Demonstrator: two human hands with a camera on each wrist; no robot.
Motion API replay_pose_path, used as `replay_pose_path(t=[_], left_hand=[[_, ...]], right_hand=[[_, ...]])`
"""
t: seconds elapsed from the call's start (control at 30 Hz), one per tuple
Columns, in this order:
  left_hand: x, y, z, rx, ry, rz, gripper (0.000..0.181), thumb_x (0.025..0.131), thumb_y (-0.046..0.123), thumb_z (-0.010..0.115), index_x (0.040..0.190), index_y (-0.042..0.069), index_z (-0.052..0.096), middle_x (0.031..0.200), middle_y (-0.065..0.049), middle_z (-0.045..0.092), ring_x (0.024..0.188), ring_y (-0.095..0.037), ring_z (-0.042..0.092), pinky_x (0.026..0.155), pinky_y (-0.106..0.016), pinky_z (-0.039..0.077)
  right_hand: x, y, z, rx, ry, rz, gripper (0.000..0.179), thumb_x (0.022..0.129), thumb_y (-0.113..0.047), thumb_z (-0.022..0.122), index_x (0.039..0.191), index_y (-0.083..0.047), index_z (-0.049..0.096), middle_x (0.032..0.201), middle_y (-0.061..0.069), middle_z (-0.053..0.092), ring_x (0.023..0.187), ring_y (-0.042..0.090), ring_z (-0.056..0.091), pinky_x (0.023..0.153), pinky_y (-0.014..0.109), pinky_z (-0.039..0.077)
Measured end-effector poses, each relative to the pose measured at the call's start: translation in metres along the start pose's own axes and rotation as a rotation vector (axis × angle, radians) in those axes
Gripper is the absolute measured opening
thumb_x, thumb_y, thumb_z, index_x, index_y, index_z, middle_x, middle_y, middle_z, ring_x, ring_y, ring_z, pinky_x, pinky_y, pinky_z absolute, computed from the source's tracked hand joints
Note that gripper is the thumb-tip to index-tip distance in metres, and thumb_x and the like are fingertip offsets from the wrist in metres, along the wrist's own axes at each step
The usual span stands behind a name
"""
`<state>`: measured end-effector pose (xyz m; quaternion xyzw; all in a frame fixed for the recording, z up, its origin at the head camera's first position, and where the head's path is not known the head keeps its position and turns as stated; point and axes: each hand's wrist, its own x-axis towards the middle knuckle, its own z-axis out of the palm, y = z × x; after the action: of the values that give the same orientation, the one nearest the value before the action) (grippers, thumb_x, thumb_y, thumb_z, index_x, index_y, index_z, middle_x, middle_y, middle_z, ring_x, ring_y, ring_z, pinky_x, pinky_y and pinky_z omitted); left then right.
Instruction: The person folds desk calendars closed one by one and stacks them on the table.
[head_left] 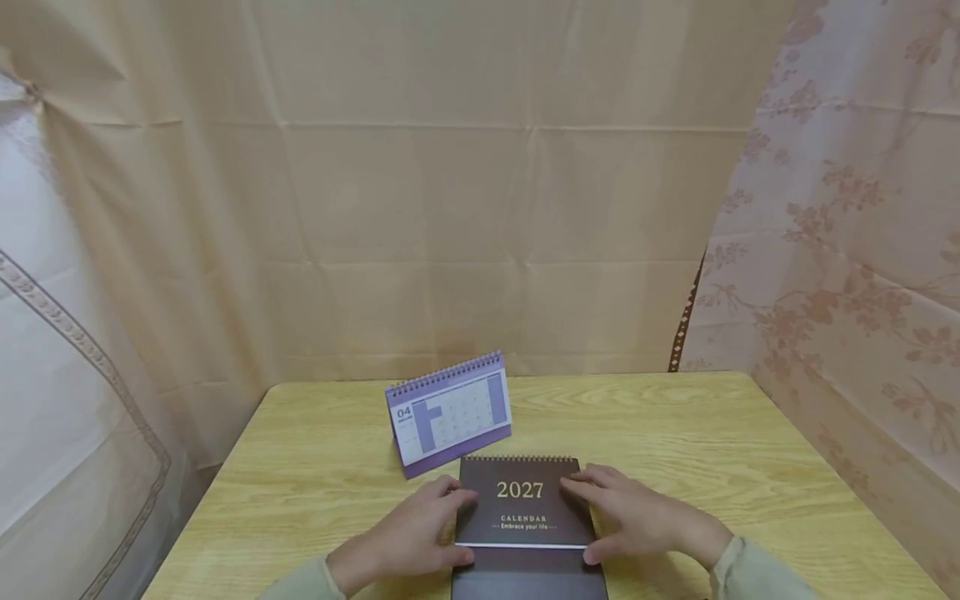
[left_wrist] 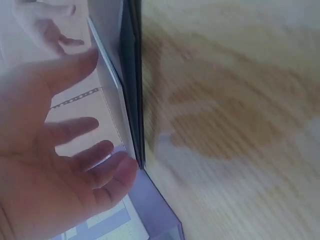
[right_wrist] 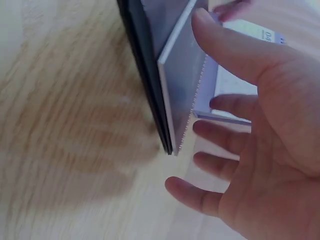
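A dark brown desk calendar (head_left: 522,504) with gold "2027" lettering lies folded out on the table, its spiral binding at the far edge. My left hand (head_left: 408,533) is at its left side, thumb and fingers spread along the edge. On the opposite side is my right hand (head_left: 637,517), with its thumb by the cover's lower corner and fingertips over the upper right part. Both wrist views show loosely extended fingers beside the calendar (left_wrist: 112,85), with neither hand gripping it; whether the fingertips touch it I cannot tell. Behind it stands a purple desk calendar (head_left: 453,417) showing "04".
Everything rests on a yellow wood-grain table (head_left: 675,433). A beige curtain (head_left: 487,208) hangs behind the table's far edge. Floral cloth (head_left: 847,233) hangs along the right side, and white cloth (head_left: 60,375) along the left.
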<state>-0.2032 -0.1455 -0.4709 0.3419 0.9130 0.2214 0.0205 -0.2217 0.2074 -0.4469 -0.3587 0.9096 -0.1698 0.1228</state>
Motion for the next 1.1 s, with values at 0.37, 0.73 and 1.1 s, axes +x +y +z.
replay_pose_path(t=[0.37,0.73,1.1], left_hand=[[0.005,0.001,-0.002,0.079,-0.24,-0.046,0.098,0.077,0.068,0.076,0.151,0.011,0.048,0.159,-0.016,0.037,0.146,-0.033,0.033,0.11,-0.057,0.037],[0.0,0.004,0.006,0.151,-0.214,-0.04,0.095,0.077,0.067,0.078,0.147,0.008,0.053,0.154,-0.018,0.043,0.142,-0.034,0.04,0.106,-0.049,0.04],[0.002,0.001,0.007,0.142,-0.22,-0.042,0.096,0.076,0.069,0.077,0.146,0.009,0.052,0.153,-0.017,0.043,0.141,-0.032,0.04,0.106,-0.049,0.04]], right_hand=[[-0.004,0.004,0.012,-0.014,-0.132,-0.048,0.112,0.07,-0.06,0.083,0.16,-0.019,0.032,0.163,0.023,0.022,0.146,0.057,0.01,0.096,0.081,0.031],[-0.001,-0.005,0.015,0.0,-0.15,0.012,0.104,0.068,-0.049,0.09,0.156,-0.023,0.043,0.163,0.021,0.026,0.146,0.056,0.014,0.092,0.083,0.033],[0.006,-0.005,0.012,-0.03,-0.129,0.046,0.088,0.071,-0.038,0.089,0.15,-0.028,0.052,0.16,0.02,0.033,0.145,0.053,0.022,0.093,0.082,0.034]])
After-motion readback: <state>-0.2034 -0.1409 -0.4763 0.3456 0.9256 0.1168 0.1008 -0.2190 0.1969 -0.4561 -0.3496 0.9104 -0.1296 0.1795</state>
